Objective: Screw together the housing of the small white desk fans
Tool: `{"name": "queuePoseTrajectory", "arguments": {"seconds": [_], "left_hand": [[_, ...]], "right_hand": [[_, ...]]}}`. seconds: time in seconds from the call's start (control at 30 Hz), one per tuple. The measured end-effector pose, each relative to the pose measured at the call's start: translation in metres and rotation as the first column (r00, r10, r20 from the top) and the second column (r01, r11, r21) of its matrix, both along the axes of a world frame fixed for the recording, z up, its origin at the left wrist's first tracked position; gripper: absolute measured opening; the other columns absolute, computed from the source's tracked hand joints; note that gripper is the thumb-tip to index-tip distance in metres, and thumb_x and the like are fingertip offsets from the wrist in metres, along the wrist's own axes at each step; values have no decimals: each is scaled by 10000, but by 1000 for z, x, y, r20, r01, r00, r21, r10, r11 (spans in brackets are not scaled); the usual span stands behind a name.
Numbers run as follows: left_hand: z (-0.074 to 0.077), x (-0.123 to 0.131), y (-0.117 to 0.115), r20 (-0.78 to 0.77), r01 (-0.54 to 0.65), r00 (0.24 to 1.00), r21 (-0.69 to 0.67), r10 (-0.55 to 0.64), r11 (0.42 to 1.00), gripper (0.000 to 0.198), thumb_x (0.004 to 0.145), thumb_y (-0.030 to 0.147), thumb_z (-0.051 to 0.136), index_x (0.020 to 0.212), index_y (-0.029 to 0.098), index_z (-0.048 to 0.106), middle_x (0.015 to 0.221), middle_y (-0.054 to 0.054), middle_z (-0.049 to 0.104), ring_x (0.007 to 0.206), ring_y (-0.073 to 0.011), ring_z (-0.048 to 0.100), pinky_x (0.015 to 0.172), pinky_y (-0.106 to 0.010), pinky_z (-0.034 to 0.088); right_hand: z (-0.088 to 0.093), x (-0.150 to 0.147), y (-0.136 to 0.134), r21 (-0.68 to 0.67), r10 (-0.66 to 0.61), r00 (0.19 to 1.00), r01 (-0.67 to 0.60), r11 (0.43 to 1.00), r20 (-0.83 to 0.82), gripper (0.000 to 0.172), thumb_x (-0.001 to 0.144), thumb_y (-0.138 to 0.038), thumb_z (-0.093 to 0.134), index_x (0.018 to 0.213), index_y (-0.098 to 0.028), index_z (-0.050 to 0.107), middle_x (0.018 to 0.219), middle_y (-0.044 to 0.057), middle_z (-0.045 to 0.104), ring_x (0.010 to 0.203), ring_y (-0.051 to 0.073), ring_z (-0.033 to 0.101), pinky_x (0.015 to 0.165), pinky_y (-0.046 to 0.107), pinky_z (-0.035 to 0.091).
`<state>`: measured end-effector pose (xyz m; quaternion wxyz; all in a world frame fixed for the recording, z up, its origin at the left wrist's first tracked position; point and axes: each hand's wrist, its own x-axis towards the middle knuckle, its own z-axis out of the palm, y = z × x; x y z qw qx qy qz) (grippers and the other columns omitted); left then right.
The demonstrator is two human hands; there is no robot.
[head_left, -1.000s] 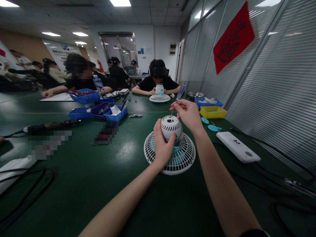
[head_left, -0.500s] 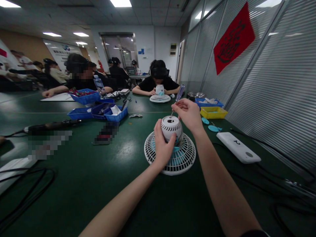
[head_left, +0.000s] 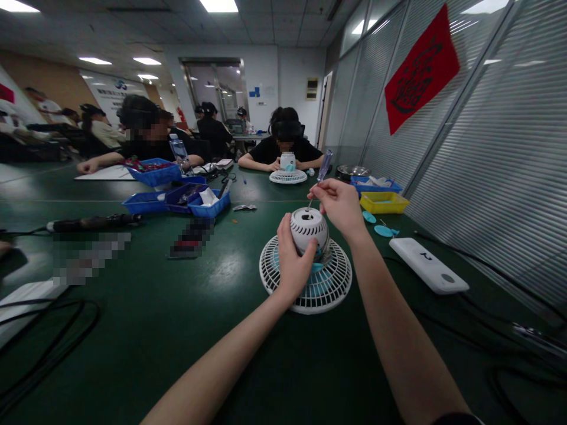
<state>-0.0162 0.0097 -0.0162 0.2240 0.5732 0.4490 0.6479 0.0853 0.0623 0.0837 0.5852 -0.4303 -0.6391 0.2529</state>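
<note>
A small white fan lies face down on the green table, its round grille [head_left: 330, 286] flat and its domed motor housing [head_left: 308, 227] pointing up. My left hand [head_left: 293, 262] is wrapped round the housing's near side. Above it, my right hand [head_left: 340, 203] pinches a screwdriver [head_left: 322, 168] with a clear blue handle. The screwdriver's tip rests in a hole on top of the housing. Blue fan blades show through the grille.
A white power bank [head_left: 429, 264] lies to the right, near a yellow tray [head_left: 383, 202] and blue plastic parts [head_left: 383, 230]. Blue bins [head_left: 177, 199] and a black tool [head_left: 95, 222] sit to the left. Cables run along both near edges. Other people work at the far end.
My right hand has turned the screwdriver slightly and its tip has settled lower into the housing. My left hand keeps its hold and the fan stays in place.
</note>
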Motion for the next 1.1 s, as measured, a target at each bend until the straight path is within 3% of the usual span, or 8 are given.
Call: {"name": "queuePoseTrajectory", "arguments": {"seconds": [0.6,0.83,1.1], "left_hand": [[0,0,0,10,-5,1000,9,5,1000,632,812,269,616,1402,283,390,1501,-114,433,1451,-300,375,1236,-531,228],[0,-1,0,-10,-7,1000,1,7,1000,632,818,282,602,1410,275,382,1509,-116,425,1459,-291,367,1240,-520,223],[1,-1,0,-12,4,1000,3,-4,1000,615,822,297,596,1402,265,393,1509,-120,417,1458,-290,357,1244,-522,204]], "right_hand": [[1,4,-2,88,-136,974,122,989,179,168,841,-310,633,722,-192,632,704,11,701,455,85,475,509,262,386],[-1,2,0,53,-68,996,65,996,52,225,802,-383,704,732,-205,585,713,21,681,565,125,579,527,261,435],[2,0,-3,-3,-48,999,48,999,2,306,772,-438,742,694,-194,575,662,21,672,505,100,543,435,231,399]]}}
